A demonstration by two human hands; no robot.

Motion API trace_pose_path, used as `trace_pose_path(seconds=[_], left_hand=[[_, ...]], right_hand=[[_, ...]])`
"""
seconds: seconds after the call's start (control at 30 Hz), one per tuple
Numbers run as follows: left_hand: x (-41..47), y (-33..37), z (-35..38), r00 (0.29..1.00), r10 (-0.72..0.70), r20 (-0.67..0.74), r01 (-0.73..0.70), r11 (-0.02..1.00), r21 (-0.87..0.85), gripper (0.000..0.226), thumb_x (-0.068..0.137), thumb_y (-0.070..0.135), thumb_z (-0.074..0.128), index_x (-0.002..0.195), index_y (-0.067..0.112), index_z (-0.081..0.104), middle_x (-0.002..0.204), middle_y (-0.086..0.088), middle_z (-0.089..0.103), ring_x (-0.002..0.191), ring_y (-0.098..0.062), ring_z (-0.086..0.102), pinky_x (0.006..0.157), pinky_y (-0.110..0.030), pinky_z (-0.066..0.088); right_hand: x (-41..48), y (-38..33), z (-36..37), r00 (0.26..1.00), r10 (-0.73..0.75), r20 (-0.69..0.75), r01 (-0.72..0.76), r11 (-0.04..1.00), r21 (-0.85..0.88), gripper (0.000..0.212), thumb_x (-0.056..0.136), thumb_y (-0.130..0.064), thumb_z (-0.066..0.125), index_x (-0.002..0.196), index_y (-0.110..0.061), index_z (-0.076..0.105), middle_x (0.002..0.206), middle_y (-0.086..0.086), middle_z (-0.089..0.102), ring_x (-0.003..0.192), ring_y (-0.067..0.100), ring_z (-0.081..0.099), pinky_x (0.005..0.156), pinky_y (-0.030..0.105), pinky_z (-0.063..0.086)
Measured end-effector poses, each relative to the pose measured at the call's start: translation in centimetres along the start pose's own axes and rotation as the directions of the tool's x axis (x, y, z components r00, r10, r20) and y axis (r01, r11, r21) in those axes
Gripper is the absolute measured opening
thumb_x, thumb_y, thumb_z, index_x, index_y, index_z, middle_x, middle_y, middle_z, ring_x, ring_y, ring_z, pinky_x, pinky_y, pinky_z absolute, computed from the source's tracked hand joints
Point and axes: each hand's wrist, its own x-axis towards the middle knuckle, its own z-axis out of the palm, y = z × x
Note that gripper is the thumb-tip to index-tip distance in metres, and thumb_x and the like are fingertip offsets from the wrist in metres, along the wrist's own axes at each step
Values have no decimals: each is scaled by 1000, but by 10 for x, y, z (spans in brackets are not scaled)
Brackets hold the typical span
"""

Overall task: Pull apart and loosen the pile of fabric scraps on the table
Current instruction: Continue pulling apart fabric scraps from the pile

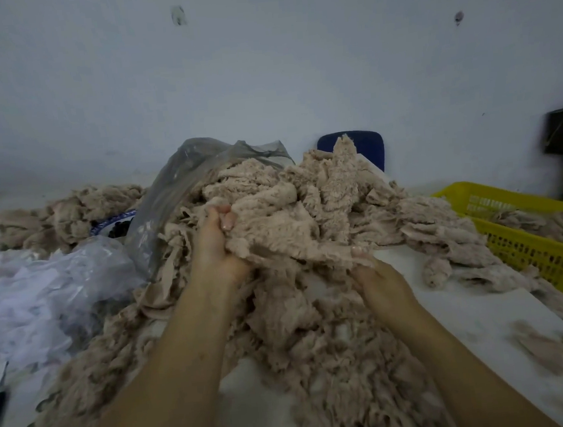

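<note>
Bare left hand [215, 244] and right hand [383, 281] on 2 bare forearms [170, 362], short glossy nails on 2 left fingers [229, 222]

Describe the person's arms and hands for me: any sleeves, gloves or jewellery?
The left forearm and right forearm are bare, with no sleeves in view. The left hand and right hand wear no gloves. No watch, bracelet or ring shows on the visible parts, though some fingers are hidden.
</note>
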Motion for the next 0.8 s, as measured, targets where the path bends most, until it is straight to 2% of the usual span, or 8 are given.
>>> trace_pose_path(seconds=[0.13,0.23,0.3,0.37,0.47,0.57,0.7,0.8], left_hand=[[5,-6,-7,998,-37,-58,35,999,-31,45,106,43,33,69,19,44,64,4,41,88,-25,54,112,-60,30],[1,-4,-13,996,9,-85,-12,999,-32,51,106,36,34,58,19,44,50,6,40,61,-14,51,111,-53,34],[-1,4,-21,996,14,-90,-20,997,-70,58,102,25,39,45,18,37,65,0,57,88,-22,61,112,-58,30],[-2,11,-22,997,34,-70,-43,990,-133,60,104,26,38,44,18,37,74,-6,64,99,-30,64,107,-60,36],[-6,-5,-11,998,44,-53,-46,998,-43,50,105,34,38,59,19,47,52,5,47,56,-12,55,68,-30,56],[-13,-39,4,999,-25,-30,26,999,32,41,103,45,38,75,18,52,59,3,49,62,-15,55,77,-30,56],[-12,-44,3,999,-45,-24,49,988,147,44,101,50,40,72,19,52,54,3,52,50,-13,57,54,-23,53],[-11,-32,0,1000,1,-10,0,995,102,43,103,47,34,75,19,49,48,6,40,42,-9,43,53,-22,46]], right_hand=[[16,-8,5,960,274,61,-239,684,689,50,102,-10,26,53,-20,30,46,-3,23,33,9,14,38,20,12],[18,2,-5,899,383,214,-341,302,890,46,104,-18,24,59,-19,29,43,-5,22,30,9,15,34,18,12],[17,13,-15,861,444,247,-328,114,938,50,107,-25,26,57,-20,29,41,-5,23,28,9,17,34,16,11],[16,21,-23,844,497,200,-336,202,920,51,107,-39,28,60,-20,30,41,-5,26,29,9,21,34,17,16],[8,6,-4,895,383,227,-426,587,688,39,100,-45,49,79,-12,56,65,6,59,54,16,58,55,28,52],[-5,-24,24,906,176,385,-351,821,450,46,85,-71,52,108,-36,72,110,-7,73,99,12,70,91,37,55],[-19,-41,44,987,10,162,-24,996,89,63,82,-82,27,96,-39,70,85,-25,69,70,-13,58,67,15,43],[-13,-28,32,994,113,1,-111,974,197,39,91,-73,26,86,-46,54,74,-18,48,66,1,45,64,23,36]])
